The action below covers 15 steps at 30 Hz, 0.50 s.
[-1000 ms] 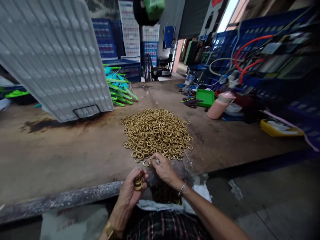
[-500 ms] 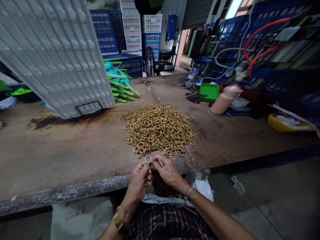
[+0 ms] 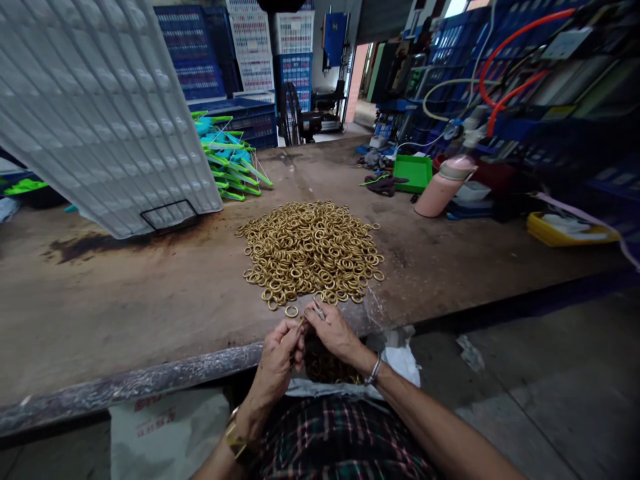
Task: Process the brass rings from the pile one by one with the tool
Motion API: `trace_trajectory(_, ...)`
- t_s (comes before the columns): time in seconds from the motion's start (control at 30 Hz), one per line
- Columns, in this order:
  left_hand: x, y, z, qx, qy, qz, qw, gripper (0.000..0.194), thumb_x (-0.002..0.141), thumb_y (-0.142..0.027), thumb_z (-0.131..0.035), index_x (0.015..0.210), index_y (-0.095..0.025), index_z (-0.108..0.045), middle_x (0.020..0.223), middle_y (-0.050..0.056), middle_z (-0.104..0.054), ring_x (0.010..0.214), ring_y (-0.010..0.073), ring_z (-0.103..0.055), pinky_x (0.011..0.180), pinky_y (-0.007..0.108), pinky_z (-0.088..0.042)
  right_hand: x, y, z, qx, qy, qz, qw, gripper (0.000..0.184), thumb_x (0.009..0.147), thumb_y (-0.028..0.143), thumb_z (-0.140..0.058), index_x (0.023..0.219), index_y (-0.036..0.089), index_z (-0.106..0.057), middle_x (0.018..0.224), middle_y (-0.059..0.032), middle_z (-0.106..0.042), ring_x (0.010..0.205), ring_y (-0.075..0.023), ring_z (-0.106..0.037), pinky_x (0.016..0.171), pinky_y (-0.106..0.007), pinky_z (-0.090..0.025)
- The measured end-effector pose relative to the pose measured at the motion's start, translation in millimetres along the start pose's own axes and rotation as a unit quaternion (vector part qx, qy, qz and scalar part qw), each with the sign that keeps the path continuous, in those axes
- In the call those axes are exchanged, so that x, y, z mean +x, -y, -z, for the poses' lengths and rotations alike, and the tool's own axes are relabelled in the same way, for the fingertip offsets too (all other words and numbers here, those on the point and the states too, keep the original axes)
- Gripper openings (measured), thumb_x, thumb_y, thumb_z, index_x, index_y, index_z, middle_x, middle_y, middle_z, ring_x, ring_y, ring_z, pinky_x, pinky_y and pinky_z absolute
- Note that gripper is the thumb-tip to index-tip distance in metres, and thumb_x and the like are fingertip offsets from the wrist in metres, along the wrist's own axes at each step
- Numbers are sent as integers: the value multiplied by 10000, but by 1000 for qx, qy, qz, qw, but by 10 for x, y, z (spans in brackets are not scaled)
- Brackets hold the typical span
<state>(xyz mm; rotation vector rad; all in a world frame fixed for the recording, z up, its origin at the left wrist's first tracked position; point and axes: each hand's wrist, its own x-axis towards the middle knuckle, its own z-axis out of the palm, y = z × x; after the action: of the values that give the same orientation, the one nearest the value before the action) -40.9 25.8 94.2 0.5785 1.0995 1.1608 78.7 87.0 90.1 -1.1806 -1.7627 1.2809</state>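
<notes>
My left hand (image 3: pixel 280 357) is closed in a pinch on a brass-coloured ring (image 3: pixel 301 322), seen nearly edge-on above the table's front edge. Close against it, my right hand (image 3: pixel 337 333) has its fingertips at the same ring. A small silvery metal tool (image 3: pixel 319 311) shows between the thumb and fingers of that hand; its exact kind is hard to make out. Just beyond my fingers, one loose ring (image 3: pixel 291 311) lies flat on the table. Behind it spreads a large pile of similar rings (image 3: pixel 310 250).
On the brown table (image 3: pixel 190 300) a tall ribbed white panel (image 3: pixel 125 120) leans at left, beside green and blue plastic pieces (image 3: pixel 233 163). At right stand a pink bottle (image 3: pixel 440 190), a green tray (image 3: pixel 413 173) and a yellow tray (image 3: pixel 565 230). An open bag with dark rings (image 3: pixel 333 367) sits below my hands.
The view has shifted slightly, so the scene sits a little higher and further left. My left fingers have turned, and the rings that showed inside that hand are now mostly hidden.
</notes>
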Motion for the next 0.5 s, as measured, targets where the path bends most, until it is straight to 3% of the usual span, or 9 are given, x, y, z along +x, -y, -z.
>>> trace_trajectory(0.1,3,11,6,9,-15,-7,1000,331,692,-470,-647,721,-181,-487,546,-74,-453,395,32,-362,357,147,-261,-38,-62,33,-118,9,42,992,185,846,218,-395,734,183,-538,622,8,-548,583,-119,-487,570,-222,-344)
trace_trajectory(0.23,24,47,33,46,-33,-27,998,329,710,-479,-625,736,-180,-492,539,-73,-456,396,36,-370,360,150,-274,-126,-103,42,-255,87,91,959,162,765,111,-427,827,185,-557,671,-7,-569,611,-131,-484,566,-230,-295)
trace_trajectory(0.5,53,78,77,103,-41,-47,993,320,752,-493,-567,740,-186,-481,541,-71,-463,394,42,-374,358,154,-297,-121,-129,-13,-347,108,86,928,242,748,112,-423,940,179,-554,749,-41,-627,647,-160,-522,581,-260,-274)
